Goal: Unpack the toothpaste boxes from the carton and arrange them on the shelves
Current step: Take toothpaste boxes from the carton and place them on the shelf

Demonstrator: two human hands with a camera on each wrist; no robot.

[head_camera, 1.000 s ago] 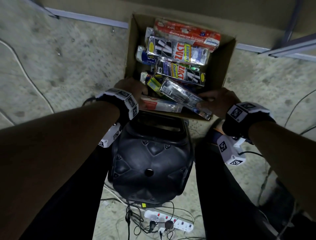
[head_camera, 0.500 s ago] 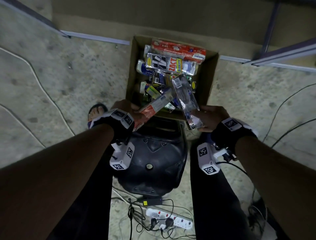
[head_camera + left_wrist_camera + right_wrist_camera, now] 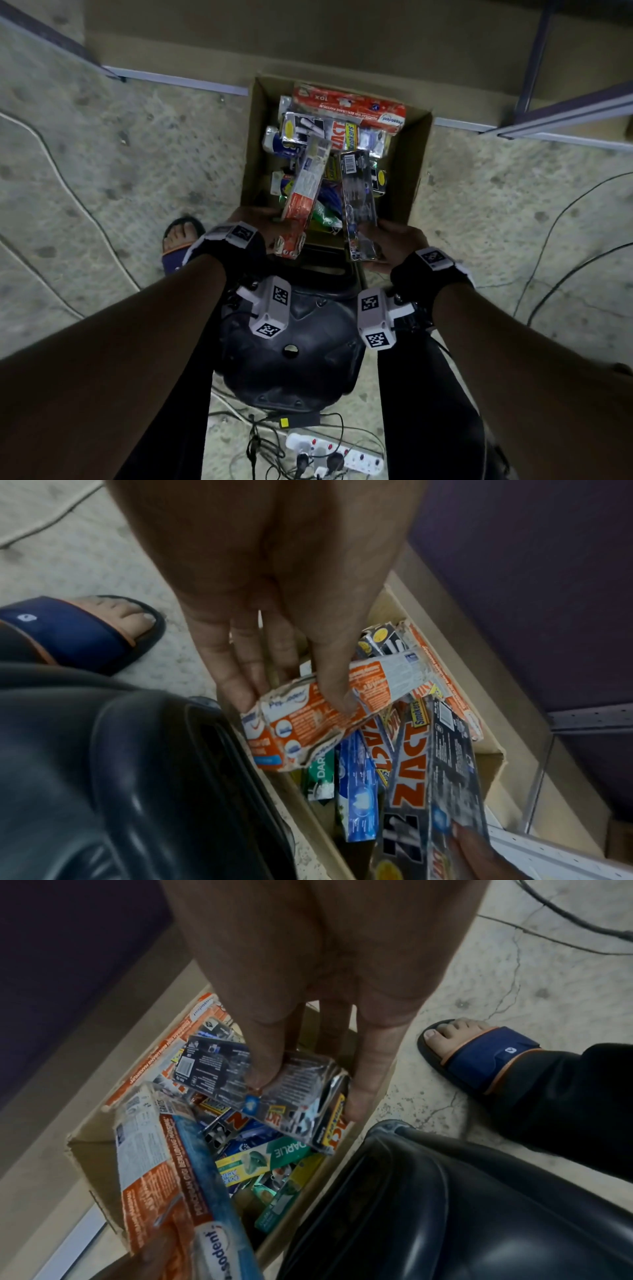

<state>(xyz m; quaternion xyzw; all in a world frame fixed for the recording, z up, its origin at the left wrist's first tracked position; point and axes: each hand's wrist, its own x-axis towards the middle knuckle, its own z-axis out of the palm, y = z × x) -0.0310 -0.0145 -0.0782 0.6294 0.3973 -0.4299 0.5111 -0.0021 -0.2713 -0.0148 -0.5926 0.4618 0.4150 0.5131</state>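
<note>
An open brown carton (image 3: 411,178) stands on the floor against the wall, filled with several toothpaste boxes. My left hand (image 3: 255,224) grips the near end of an orange and white Pepsodent box (image 3: 303,192) (image 3: 329,710), thumb on top, lifted above the carton. My right hand (image 3: 394,246) grips the near end of a dark silvery Zact box (image 3: 359,202) (image 3: 274,1091), thumb on top and fingers beneath. Both boxes point away from me over the carton. More Zact, Darlie (image 3: 284,1150) and blue boxes lie below.
A black plastic stool (image 3: 291,342) stands between my legs, touching the carton's near side. A white power strip (image 3: 335,459) and cables lie behind it. A sandalled foot (image 3: 181,243) is at the left. A metal shelf frame (image 3: 561,113) runs at the upper right.
Both hands have lifted their boxes out of the carton and turned them lengthwise, pointing away from me. The head view has risen and pulled back from the carton.
</note>
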